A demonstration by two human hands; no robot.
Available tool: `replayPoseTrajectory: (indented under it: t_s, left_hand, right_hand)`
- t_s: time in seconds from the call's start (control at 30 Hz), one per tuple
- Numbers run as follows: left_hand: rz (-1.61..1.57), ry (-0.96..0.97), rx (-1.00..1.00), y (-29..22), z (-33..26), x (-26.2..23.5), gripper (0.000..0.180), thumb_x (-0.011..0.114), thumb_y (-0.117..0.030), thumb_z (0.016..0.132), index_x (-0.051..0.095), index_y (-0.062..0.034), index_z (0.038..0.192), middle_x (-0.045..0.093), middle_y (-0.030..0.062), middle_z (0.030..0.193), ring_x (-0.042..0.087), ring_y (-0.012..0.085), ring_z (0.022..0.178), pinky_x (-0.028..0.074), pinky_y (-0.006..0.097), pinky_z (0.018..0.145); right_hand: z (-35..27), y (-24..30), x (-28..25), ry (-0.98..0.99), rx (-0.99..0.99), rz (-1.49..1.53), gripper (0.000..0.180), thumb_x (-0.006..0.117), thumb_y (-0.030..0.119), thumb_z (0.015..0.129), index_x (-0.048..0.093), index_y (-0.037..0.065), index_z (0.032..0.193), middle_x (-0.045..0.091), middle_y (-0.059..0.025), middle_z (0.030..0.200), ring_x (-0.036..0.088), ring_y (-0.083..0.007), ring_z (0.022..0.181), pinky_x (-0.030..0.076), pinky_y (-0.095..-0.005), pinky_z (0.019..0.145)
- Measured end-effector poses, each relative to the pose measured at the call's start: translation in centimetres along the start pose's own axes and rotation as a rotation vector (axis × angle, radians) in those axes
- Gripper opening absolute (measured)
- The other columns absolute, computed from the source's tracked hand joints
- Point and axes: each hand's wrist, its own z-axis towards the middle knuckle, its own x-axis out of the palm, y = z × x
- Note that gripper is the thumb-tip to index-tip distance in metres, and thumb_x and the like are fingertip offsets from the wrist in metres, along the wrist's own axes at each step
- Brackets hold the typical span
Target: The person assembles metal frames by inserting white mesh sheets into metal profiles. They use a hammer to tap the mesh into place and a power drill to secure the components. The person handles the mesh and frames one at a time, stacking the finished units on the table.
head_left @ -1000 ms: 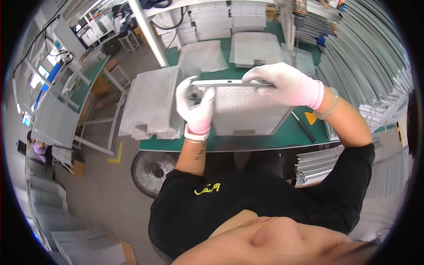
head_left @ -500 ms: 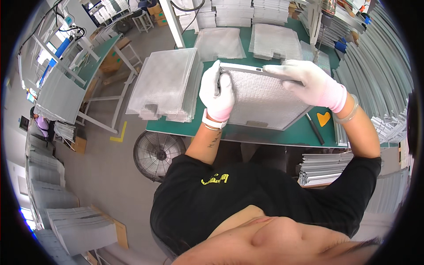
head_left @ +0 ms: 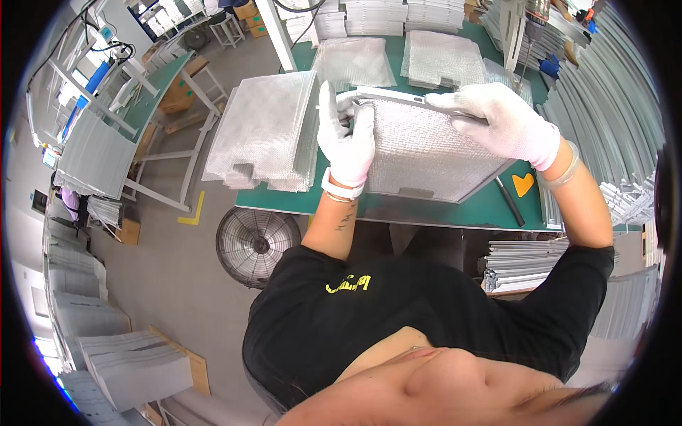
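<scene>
A framed metal mesh filter panel (head_left: 426,153) is tilted up off the green workbench (head_left: 440,211), its near edge resting on the bench. My left hand (head_left: 346,138), in a white glove, grips the panel's left edge near the upper corner. My right hand (head_left: 501,121), also gloved, lies over the panel's top edge on the right side. A thick stack of loose mesh sheets (head_left: 266,131) sits just left of my left hand.
More mesh sheets (head_left: 437,57) lie at the bench's far side. A black-handled tool (head_left: 509,201) and an orange piece (head_left: 523,183) rest by my right wrist. A floor fan (head_left: 257,243) stands under the bench. Metal frame strips (head_left: 611,99) pile up on the right.
The panel has been lifted from lying nearly flat to tilted up on its near edge. My left hand has shifted along its left edge; my right stays on the top edge.
</scene>
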Motion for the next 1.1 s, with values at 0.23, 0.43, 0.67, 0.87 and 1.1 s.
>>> replayPoseTrajectory:
  t_s: [0.23, 0.43, 0.67, 0.87, 1.1]
  left_hand:
    - [-0.179, 0.2, 0.034, -0.2, 1.8, -1.0, 0.028, 0.064, 0.004, 0.09, 0.063, -0.0012, 0.118, 0.059, 0.0068, 0.113, 0.057, 0.0089, 0.092, 0.046, 0.023, 0.083]
    - [-0.339, 0.159, -0.079, -0.4, 1.7, -0.7, 0.02, 0.061, 0.007, 0.089, 0.063, -0.002, 0.107, 0.058, 0.0073, 0.11, 0.055, 0.0084, 0.088, 0.045, 0.022, 0.079]
    - [-0.426, 0.195, -0.101, -1.1, 1.9, -0.7, 0.015, 0.058, 0.007, 0.092, 0.06, -0.0023, 0.104, 0.059, 0.0058, 0.106, 0.056, 0.0104, 0.092, 0.045, 0.025, 0.083]
    - [-0.431, 0.245, -0.1, -1.2, 2.0, -0.8, 0.017, 0.054, 0.007, 0.093, 0.057, -0.0031, 0.106, 0.058, 0.0048, 0.104, 0.055, 0.0113, 0.093, 0.044, 0.026, 0.086]
    - [-0.246, 0.21, 0.108, -0.3, 1.7, -0.6, 0.021, 0.054, 0.009, 0.091, 0.057, -0.0039, 0.107, 0.054, 0.0074, 0.103, 0.052, 0.0129, 0.094, 0.044, 0.026, 0.084]
  right_hand:
    - [1.3, 0.8, -0.6, 0.027, -0.008, 0.048, 0.028, 0.064, 0.003, 0.083, 0.065, 0.001, 0.111, 0.067, -0.0198, 0.099, 0.067, -0.0358, 0.092, 0.053, -0.0393, 0.083]
    - [4.9, 2.5, 0.5, 0.051, 0.083, 0.161, 0.025, 0.068, 0.006, 0.083, 0.062, 0.0, 0.107, 0.067, -0.0194, 0.096, 0.066, -0.0337, 0.086, 0.052, -0.0376, 0.077]
    - [4.9, 1.2, 1.2, 0.123, 0.035, 0.404, 0.038, 0.063, 0.001, 0.083, 0.057, 0.0, 0.121, 0.067, -0.0189, 0.099, 0.066, -0.0289, 0.091, 0.052, -0.0347, 0.085]
    - [4.8, 1.7, 1.8, 0.178, 0.062, 0.126, 0.024, 0.058, 0.008, 0.089, 0.056, 0.0, 0.112, 0.066, -0.019, 0.092, 0.065, -0.0355, 0.088, 0.052, -0.041, 0.08]
    - [4.8, 3.5, 1.6, 0.186, -0.107, -0.61, 0.02, 0.059, 0.012, 0.086, 0.057, 0.001, 0.103, 0.057, -0.0098, 0.072, 0.063, -0.028, 0.063, 0.052, -0.0365, 0.06]
